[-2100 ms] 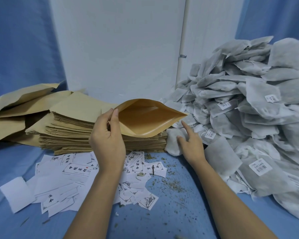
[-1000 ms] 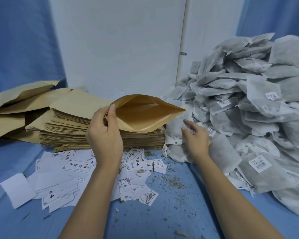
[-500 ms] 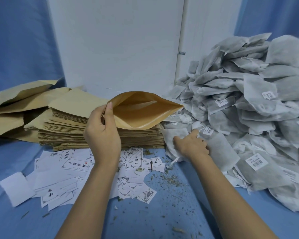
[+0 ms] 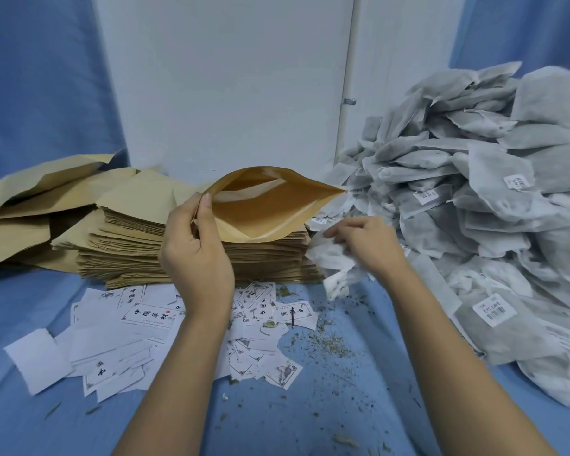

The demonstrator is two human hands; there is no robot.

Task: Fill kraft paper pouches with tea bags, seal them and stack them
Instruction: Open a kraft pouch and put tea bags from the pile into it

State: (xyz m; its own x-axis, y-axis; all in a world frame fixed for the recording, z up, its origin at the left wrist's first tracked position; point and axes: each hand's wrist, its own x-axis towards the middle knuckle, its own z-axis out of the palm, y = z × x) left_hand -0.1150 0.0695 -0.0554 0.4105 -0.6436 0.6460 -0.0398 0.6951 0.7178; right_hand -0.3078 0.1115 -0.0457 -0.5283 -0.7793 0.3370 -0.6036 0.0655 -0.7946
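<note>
Your right hand has lifted off the pile, now bringing a tea bag with it. The fingers are curled shut around the bag, which hangs just right of the pouch. Your left hand pinches the pouch's near lip, holding its mouth wide open above the stack of flat pouches on the tabletop. This looks like the filling step: next, the bag should slide leftward into the open mouth.

Left hand pinching; right hand clenched, palm down.
</note>
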